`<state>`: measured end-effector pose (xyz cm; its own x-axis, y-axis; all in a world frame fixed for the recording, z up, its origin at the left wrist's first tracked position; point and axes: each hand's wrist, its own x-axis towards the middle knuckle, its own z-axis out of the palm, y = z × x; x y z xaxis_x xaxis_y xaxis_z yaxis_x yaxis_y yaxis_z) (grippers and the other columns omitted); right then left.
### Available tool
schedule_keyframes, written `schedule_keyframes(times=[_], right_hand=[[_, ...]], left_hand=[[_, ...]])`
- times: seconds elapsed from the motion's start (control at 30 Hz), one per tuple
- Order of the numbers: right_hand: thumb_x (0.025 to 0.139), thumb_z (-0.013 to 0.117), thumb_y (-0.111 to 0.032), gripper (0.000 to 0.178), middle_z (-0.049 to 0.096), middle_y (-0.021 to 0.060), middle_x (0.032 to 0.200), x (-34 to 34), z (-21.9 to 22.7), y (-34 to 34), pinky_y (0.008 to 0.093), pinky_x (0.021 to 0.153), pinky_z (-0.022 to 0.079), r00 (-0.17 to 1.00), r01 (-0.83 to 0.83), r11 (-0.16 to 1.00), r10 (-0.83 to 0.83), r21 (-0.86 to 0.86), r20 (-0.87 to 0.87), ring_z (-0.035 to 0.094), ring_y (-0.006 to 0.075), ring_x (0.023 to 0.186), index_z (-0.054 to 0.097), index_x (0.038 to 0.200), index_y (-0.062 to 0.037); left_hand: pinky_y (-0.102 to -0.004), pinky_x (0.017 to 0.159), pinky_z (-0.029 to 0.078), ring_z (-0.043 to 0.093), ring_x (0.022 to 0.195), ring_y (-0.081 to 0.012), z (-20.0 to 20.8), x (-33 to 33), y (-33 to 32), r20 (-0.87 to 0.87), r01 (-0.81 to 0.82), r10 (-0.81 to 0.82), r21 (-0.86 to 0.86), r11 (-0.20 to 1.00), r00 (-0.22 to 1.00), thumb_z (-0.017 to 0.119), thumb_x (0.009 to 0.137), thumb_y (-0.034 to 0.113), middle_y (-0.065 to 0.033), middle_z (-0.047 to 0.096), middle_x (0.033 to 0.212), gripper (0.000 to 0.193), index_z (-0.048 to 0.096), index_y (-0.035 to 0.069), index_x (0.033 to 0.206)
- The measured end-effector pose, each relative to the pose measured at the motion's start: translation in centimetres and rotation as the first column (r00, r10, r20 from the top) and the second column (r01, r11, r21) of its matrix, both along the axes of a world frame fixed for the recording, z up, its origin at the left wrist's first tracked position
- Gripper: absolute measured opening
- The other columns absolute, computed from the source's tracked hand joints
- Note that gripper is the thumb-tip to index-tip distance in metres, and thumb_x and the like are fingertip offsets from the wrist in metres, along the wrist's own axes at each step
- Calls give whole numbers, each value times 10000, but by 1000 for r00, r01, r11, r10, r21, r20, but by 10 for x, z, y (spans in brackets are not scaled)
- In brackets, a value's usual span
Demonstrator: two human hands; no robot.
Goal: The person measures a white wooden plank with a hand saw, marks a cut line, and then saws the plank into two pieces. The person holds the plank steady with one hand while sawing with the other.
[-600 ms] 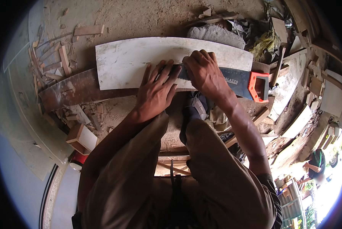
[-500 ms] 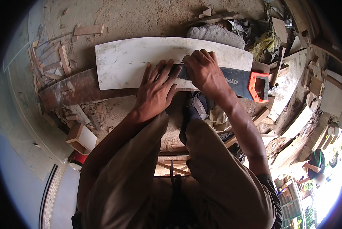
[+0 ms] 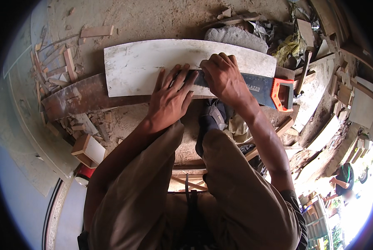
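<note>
A white, scuffed board [image 3: 136, 62] lies crosswise in front of my knees, on top of a longer brown plank [image 3: 74, 98]. Along the near right part of the board rests a handsaw [image 3: 261, 89] with a dark blade and an orange-and-grey handle, which points right. My left hand [image 3: 170, 98] presses flat on the board with its fingers stretched, the tips beside the blade's narrow end. Over the blade, my right hand [image 3: 226, 79] is closed with curled fingers pinched near the saw's tip. Whatever those fingers pinch is hidden.
A grey stone block [image 3: 236, 38] sits beyond the board. Wood offcuts [image 3: 70, 64] litter the left side, near a small wooden box [image 3: 88, 151]. Scrap boards and a crumpled yellowish bag [image 3: 290, 52] lie to the right. Another person [image 3: 344, 181] is far right.
Both hands and the saw stay almost in place. The far edge of the white board has shifted very slightly; nothing is let go.
</note>
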<state>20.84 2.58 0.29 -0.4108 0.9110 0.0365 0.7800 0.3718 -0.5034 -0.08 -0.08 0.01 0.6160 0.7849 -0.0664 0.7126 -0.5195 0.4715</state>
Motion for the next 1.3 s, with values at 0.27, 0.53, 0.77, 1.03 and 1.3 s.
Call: schedule_keyframes(times=[0.27, 0.53, 0.77, 1.03, 1.3], right_hand=[[824, 606, -96, 102, 578, 96, 895, 2, 1, 1, 410, 829, 412, 1000, 1, 1000, -1, -4, -15, 567, 278, 924, 610, 920, -63], [813, 619, -110, 85, 582, 94, 890, 2, 0, 2, 414, 810, 419, 1000, -19, 1000, 19, 3, 4, 571, 276, 922, 611, 887, -67], [808, 615, -109, 82, 584, 94, 877, 2, 0, 3, 413, 805, 420, 1000, -26, 1000, 26, 17, 8, 575, 281, 904, 608, 879, -70], [798, 623, -105, 93, 584, 94, 871, 0, 0, 2, 409, 794, 424, 999, -35, 999, 34, 39, 13, 575, 279, 892, 616, 884, -70], [770, 665, -20, 220, 618, 113, 949, 24, 8, 8, 424, 802, 456, 957, 252, 968, -250, -5, -145, 597, 305, 912, 656, 981, -81]], left_hand=[[-540, 1138, 293, 402, 1354, -355, 3, 1, 1, -9, 6, -6, -14, 1000, 1000, 617, 901, 193, -157, 420, 1470, 573, 461, 103, 1445], [-551, 1140, 292, 400, 1356, -357, 0, 0, 0, -2, 2, -2, -12, 1000, 1000, 617, 903, 198, -153, 414, 1478, 574, 456, 115, 1448], [-560, 1143, 285, 399, 1356, -357, 0, 1, 0, -6, 3, -3, -23, 1000, 1000, 615, 907, 201, -152, 409, 1484, 577, 449, 118, 1454], [-556, 1149, 278, 392, 1363, -354, 0, -1, -1, -5, 4, -4, -12, 1000, 1000, 618, 904, 201, -157, 407, 1485, 588, 444, 119, 1459], [-549, 1153, 271, 387, 1371, -352, -4, -2, -1, 25, 6, -5, -20, 1000, 1000, 621, 899, 198, -149, 403, 1496, 584, 456, 109, 1452]])
